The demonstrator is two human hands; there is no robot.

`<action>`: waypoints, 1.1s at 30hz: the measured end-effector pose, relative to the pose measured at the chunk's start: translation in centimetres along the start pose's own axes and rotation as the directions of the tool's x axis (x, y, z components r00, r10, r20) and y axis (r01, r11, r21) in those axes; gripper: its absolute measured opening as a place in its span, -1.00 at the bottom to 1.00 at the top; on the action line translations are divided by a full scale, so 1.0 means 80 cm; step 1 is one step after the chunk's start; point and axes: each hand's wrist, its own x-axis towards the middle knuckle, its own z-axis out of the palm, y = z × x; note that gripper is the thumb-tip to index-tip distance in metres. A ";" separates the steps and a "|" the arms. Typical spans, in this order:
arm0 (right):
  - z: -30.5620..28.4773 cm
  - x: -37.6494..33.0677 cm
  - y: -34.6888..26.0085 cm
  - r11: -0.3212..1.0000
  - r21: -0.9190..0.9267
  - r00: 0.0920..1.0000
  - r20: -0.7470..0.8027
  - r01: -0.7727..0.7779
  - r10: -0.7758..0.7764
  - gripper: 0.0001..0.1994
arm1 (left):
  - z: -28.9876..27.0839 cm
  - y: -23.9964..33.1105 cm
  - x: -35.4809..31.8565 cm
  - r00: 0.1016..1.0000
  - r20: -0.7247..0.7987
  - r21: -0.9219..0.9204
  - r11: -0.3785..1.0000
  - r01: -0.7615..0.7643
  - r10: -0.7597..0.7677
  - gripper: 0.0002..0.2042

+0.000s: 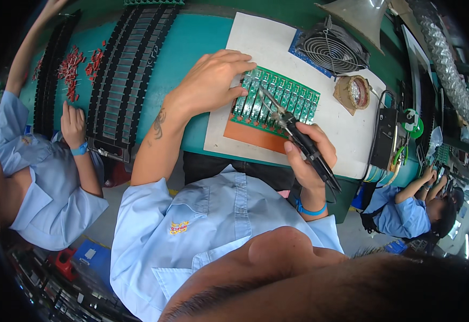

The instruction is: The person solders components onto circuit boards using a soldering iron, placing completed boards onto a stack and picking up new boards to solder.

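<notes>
A green circuit board panel (pixel 296 95) with several repeated strips lies on an orange-brown board (pixel 257 138), on top of a white sheet. My left hand (pixel 213 80) is at the panel's left end, fingers on its upper corner and thumb on its left edge. In my right hand (pixel 314 155) is a black soldering iron (pixel 310 144) with a metal front end. Its tip points up and left, over the middle of the panel; whether it touches the board I cannot tell.
A fan with a wire guard (pixel 333 52) stands behind the panel, with a round tin (pixel 355 92) to its right. Farther right are a black device (pixel 383 137) and cables. At left are a black rail (pixel 129 80), red parts (pixel 72 70) and a co-worker's hand (pixel 73 123).
</notes>
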 end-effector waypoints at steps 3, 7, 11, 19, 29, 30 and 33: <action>-0.025 -0.012 0.008 0.999 -0.032 0.994 -0.098 0.037 -0.040 -0.55 | -0.001 0.000 -0.001 1.000 0.005 0.005 1.000 -0.001 0.001 -0.45; -0.054 -0.027 0.053 0.991 -0.088 0.744 -0.668 -0.105 0.020 -0.50 | -0.006 -0.001 0.001 1.000 0.027 -0.011 1.000 0.012 -0.012 -0.44; -0.072 -0.028 0.079 0.959 0.221 0.684 -0.674 -0.176 0.281 -0.47 | -0.005 -0.012 0.006 0.997 0.033 -0.013 0.998 -0.067 0.067 -0.44; -0.059 -0.040 0.075 0.990 0.080 0.760 -0.635 -0.112 0.137 -0.46 | 0.005 0.060 -0.005 0.972 -0.121 0.034 0.979 -0.200 0.203 -0.50; -0.057 -0.043 0.080 0.997 0.076 0.830 -0.556 -0.010 0.051 -0.45 | 0.099 0.142 -0.051 0.878 0.085 0.180 0.860 -0.478 0.471 -0.62; -0.058 -0.045 0.080 0.998 0.067 0.840 -0.542 0.000 0.037 -0.45 | 0.098 0.142 -0.053 0.877 0.093 0.204 0.853 -0.481 0.472 -0.63; -0.065 -0.049 0.071 0.998 0.057 0.852 -0.523 0.025 0.009 -0.47 | 0.079 0.145 -0.067 0.888 0.170 0.195 0.869 -0.455 0.427 -0.60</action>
